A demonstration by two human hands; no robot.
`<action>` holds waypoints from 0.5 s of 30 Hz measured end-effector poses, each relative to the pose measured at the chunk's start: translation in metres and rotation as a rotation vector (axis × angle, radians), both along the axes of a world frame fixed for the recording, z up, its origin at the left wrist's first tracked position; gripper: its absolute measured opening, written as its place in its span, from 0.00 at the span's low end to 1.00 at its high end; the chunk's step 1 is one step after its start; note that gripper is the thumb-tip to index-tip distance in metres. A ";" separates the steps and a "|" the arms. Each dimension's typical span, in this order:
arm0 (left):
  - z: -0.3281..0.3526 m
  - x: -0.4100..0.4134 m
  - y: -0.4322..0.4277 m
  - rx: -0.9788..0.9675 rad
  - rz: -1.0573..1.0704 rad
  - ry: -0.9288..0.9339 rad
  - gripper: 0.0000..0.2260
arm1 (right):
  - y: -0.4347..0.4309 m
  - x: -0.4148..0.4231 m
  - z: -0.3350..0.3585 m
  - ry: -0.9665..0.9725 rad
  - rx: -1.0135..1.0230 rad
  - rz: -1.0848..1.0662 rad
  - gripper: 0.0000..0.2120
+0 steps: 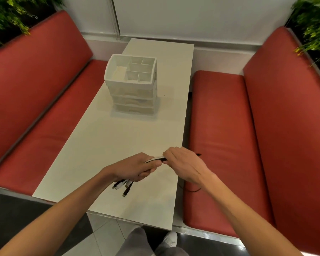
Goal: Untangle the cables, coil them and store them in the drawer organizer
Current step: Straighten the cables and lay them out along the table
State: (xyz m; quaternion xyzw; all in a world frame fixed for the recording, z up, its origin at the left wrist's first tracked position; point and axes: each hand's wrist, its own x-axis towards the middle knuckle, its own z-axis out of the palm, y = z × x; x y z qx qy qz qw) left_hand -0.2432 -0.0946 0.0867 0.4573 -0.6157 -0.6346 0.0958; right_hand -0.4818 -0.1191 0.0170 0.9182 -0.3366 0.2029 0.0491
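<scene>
Several thin black-and-white cables (156, 159): left hand (137, 167) clenches them, right hand (181, 161) pinches alongside; likely limp, light; grasp near plugs (126, 187).

VIEW: head camera, wide-angle | POSITION: standing at the near short end of the long pale rectangular tabletop (107, 141) | FACING: looking forward and steeply down along it | RANGE: near end lying close, white plastic drawer organizer (131, 85) sitting farther off
</scene>
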 end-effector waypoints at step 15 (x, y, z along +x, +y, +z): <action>-0.021 0.078 0.025 -0.148 0.050 -0.219 0.27 | 0.030 0.055 -0.049 -0.081 0.634 -0.168 0.15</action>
